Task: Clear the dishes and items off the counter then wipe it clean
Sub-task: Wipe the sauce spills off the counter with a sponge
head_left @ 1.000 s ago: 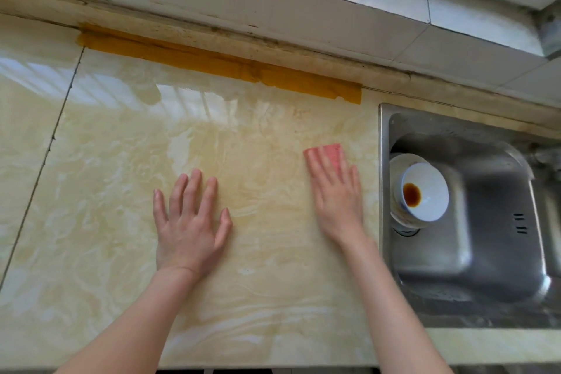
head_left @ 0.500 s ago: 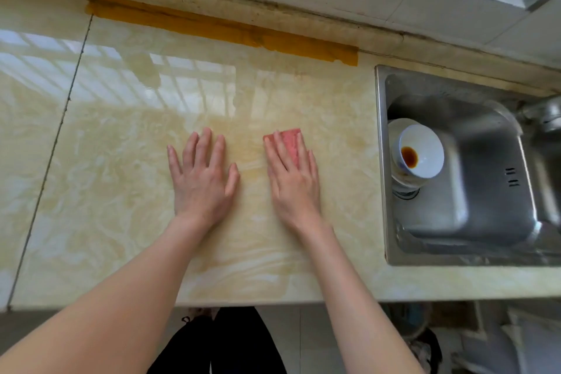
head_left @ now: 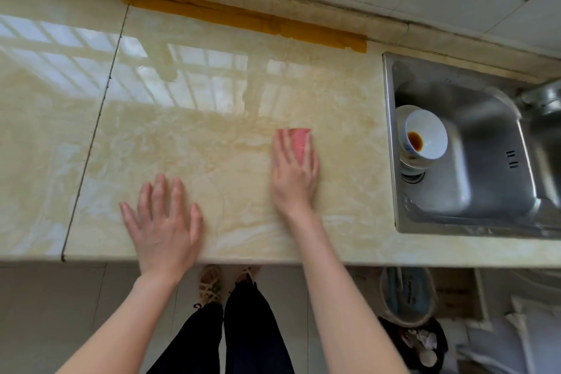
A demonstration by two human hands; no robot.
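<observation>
Head view: counter (head_left: 212,130) wipe.
Right hand (head_left: 296,176): flat, pressing pink cloth (head_left: 300,141).
Left hand (head_left: 165,222): flat, empty, 7 o'clock of cloth.
Risk: ungripped cloth may slip out.

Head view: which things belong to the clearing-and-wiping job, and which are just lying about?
Job: pink cloth under the right hand; counter; left hand flat on it; stacked bowls in the sink.
Lying about: yellow tape strip, tap, bucket and rubbish bag on the floor.
</observation>
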